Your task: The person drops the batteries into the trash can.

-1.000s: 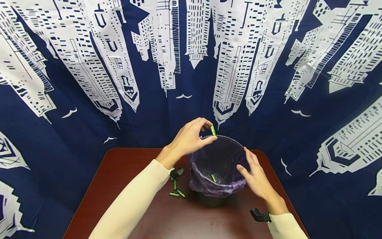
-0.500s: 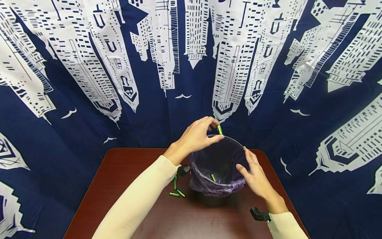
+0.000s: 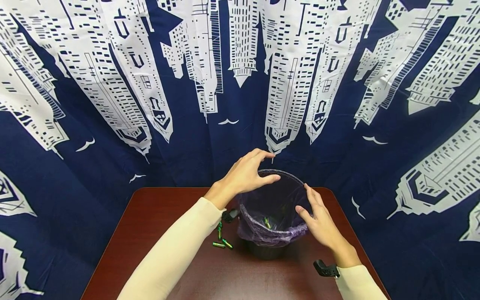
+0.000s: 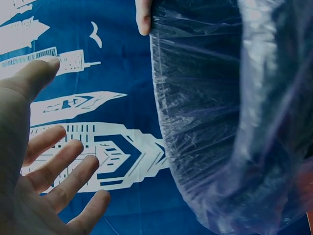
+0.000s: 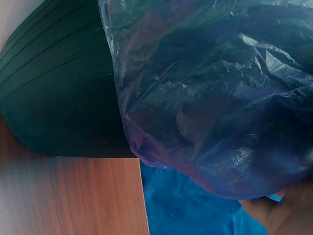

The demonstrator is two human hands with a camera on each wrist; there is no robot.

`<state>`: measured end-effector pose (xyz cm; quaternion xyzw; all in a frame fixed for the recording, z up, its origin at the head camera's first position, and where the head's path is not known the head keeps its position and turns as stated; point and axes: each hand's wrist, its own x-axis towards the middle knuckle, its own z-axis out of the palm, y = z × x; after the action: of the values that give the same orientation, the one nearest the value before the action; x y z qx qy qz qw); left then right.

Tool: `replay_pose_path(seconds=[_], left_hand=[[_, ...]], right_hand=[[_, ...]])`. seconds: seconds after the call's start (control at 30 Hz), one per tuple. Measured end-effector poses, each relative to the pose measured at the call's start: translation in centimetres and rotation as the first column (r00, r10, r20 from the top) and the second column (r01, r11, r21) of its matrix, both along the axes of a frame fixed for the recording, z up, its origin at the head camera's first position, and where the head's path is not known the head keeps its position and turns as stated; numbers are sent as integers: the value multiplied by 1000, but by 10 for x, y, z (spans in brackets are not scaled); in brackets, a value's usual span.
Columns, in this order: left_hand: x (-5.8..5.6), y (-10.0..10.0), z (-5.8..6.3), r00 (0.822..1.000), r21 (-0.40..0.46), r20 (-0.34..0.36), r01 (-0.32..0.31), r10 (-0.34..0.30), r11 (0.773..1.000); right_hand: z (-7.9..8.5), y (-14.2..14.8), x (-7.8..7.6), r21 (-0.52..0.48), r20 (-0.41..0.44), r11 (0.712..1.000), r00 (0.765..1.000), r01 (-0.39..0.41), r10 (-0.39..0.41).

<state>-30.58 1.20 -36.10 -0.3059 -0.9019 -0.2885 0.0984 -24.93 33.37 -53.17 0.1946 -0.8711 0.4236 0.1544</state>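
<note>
My left hand (image 3: 245, 173) hovers over the left side of a dark trash bin (image 3: 264, 252) lined with a translucent purple bag (image 3: 258, 237). Its thumb and fingers are spread apart with nothing between them, as the left wrist view also shows. At the bin's right rim rests my right hand (image 3: 324, 223), fingers fairly straight against the rim and thumb over the opening. In the right wrist view the bag (image 5: 220, 107) covers most of that hand. Green batteries (image 3: 267, 223) lie at the bottom of the bin; how many is too small to tell.
Several green batteries (image 3: 219, 245) lie on the brown table (image 3: 168, 208) left of the bin, some partly behind the left wrist's black camera (image 3: 230, 215). A navy curtain (image 3: 187, 146) with white buildings hangs behind the table.
My left hand moved right over the bin, then let go of the battery it pinched; the fingers are now apart. Another battery seems to lie in the bin. My right hand stays at the rim.
</note>
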Motion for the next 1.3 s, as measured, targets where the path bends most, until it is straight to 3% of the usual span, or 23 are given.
replay_pose_path(seconds=[0.1, 0.13, 0.33, 0.63, 1.3], left_hand=[[0, -3, -4, 1000, 0, 4, -9, 9, 1000], [0, -4, -6, 1000, -2, 4, -13, 13, 1000], [4, -11, -12, 999, 9, 26, -24, 24, 1000], [10, -28, -27, 999, 59, 27, -22, 20, 998], [21, -72, -66, 997, 117, 7, -77, 77, 990]], right_hand=[[11, -5, 7, 0, 24, 1000, 1000, 13, -13], [26, -12, 16, 16, 61, 999, 998, 33, -34], [48, -26, 30, 91, 105, 992, 989, 90, -99], [49, -25, 32, 69, 114, 994, 989, 90, -97], [48, -28, 29, 62, 111, 994, 990, 86, -92]])
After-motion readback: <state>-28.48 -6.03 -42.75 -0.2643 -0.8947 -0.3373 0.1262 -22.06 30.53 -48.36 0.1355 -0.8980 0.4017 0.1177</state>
